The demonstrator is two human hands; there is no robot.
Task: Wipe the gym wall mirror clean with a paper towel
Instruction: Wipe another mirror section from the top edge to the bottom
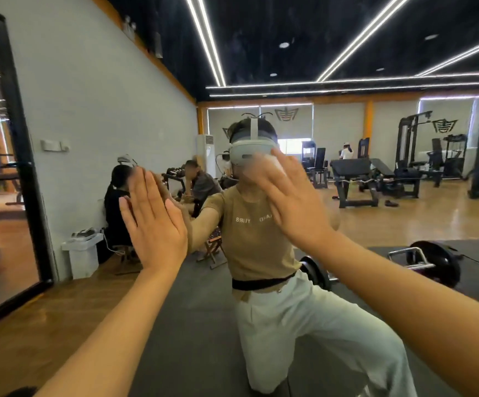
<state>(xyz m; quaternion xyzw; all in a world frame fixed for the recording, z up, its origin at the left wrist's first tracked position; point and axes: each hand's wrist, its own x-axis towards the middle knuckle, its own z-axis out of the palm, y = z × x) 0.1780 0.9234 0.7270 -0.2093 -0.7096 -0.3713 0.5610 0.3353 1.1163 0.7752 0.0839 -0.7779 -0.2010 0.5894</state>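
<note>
The wall mirror (375, 224) fills nearly the whole view and reflects me and the gym behind me. My left hand (153, 222) lies flat against the glass with straight fingers pointing up, meeting its own reflection. My right hand (289, 196) presses a white paper towel (275, 164) onto the glass with straight fingers; it is blurred, and only a bit of the towel shows past the fingertips.
The mirror's black frame edge (20, 156) runs down the left side, with another glass panel beyond it. In the reflection are a barbell (432, 262) on a dark mat, a white bin (82, 257), seated people and weight machines.
</note>
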